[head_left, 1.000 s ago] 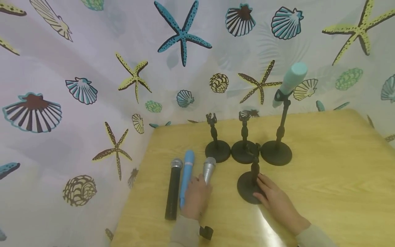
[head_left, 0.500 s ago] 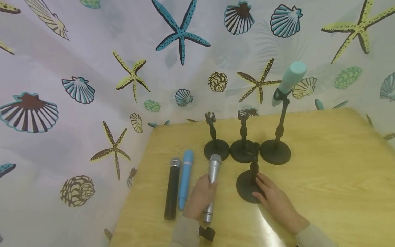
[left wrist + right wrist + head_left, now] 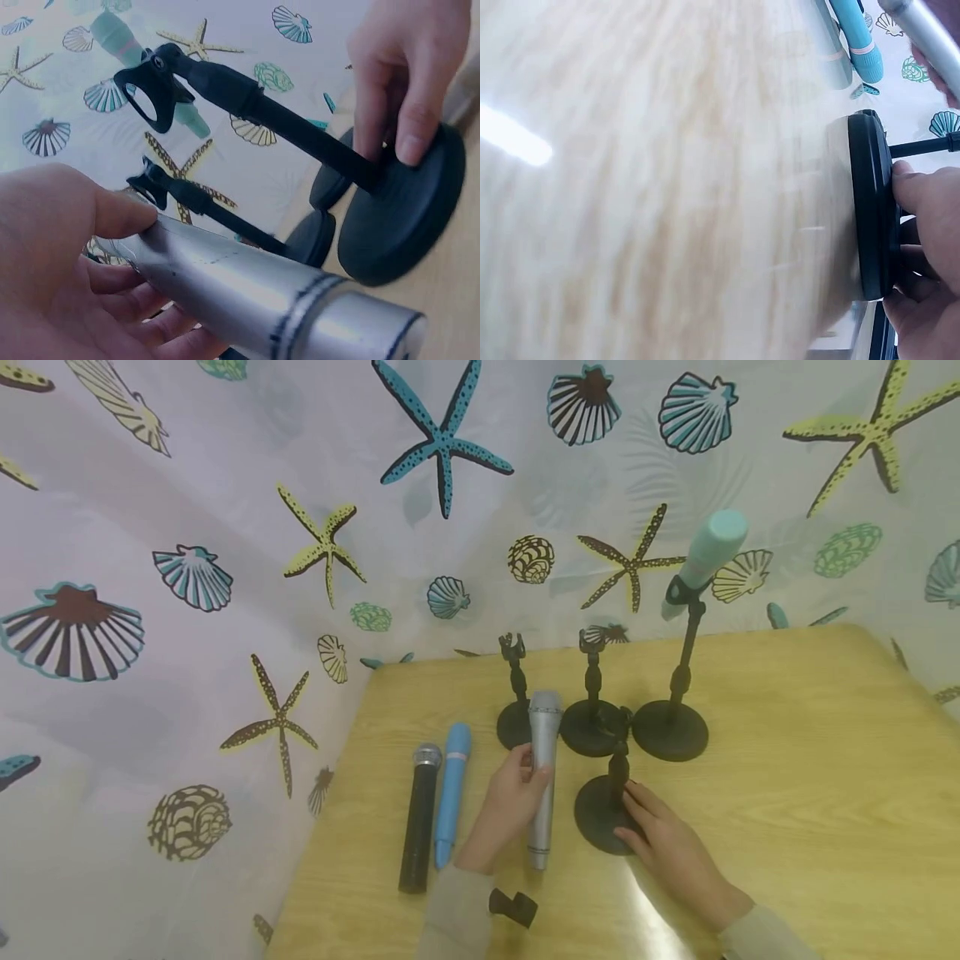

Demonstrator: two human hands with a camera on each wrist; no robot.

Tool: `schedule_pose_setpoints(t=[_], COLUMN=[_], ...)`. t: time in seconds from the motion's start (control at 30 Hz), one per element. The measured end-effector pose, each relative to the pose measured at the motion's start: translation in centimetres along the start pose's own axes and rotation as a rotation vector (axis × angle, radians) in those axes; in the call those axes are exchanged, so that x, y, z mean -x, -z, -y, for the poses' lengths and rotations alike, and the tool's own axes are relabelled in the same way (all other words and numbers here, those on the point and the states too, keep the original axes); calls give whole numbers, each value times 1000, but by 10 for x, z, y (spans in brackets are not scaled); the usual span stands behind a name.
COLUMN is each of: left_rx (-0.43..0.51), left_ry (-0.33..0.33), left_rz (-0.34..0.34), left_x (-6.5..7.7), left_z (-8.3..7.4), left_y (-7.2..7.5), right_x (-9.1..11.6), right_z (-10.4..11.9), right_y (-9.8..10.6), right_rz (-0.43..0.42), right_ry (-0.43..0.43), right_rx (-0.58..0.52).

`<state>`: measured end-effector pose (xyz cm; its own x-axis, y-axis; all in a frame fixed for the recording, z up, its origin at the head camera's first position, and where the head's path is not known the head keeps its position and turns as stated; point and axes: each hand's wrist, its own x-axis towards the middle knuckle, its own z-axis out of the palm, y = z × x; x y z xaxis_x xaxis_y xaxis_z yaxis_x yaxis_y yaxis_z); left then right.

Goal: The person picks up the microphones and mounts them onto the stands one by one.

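Observation:
My left hand [image 3: 510, 802] holds a silver microphone [image 3: 545, 735] around its body, thumb on the near side and fingers behind. The microphone's head points away, toward the stands; its tail end [image 3: 367, 322] faces right in the left wrist view. My right hand [image 3: 675, 852] holds the round base [image 3: 596, 817] of the nearest black microphone stand, with thumb and fingertips on the base beside the pole. That stand's holder clip [image 3: 154, 90] has no microphone in it. The silver microphone is just left of this stand, raised over the wood table [image 3: 795, 827].
Three more black stands line the back: a left one [image 3: 513, 727], a middle one [image 3: 591, 731] and a right one [image 3: 670, 732], which bears a teal microphone [image 3: 712, 547]. A black microphone [image 3: 420, 827] and a blue microphone [image 3: 452, 789] lie at left. Patterned cloth [image 3: 480, 477] hangs behind.
My left hand has taken the silver microphone from beside the blue one and carried it right and away, toward the near stand. My right hand has stayed on the stand's base.

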<state>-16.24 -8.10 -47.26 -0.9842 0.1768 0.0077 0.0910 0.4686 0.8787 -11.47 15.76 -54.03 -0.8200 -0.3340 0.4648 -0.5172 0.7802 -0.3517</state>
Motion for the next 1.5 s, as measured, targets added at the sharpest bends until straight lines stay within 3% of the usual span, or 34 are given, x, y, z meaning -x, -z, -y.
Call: schedule_pose_setpoints(t=[0.13,0.43,0.7,0.97,1.13,1.5], left_rx=[32,141,145,92,35,-46], left_ry=[-32,-209,-305,-508,-593,-685], left_rz=[-23,-51,-58,-79,-39,62], left_x=[-12,-30,-43,-51,-56,-64], left_z=[-14,-43,-68,-90,-95,-86], left_y=[-2,-2,-1,-7,-11,-17], right_x=[-1,2,2,2,1,3], right_z=[0,-2,-2,-2,-1,-2], right_y=[0,-2,-4,-3,-2,-3], right_rz=[-13,-17,-8,5,1,7], right_ry=[2,3,-8,-12,-12,2], right_rx=[-6,2,-11,-18,-13,1])
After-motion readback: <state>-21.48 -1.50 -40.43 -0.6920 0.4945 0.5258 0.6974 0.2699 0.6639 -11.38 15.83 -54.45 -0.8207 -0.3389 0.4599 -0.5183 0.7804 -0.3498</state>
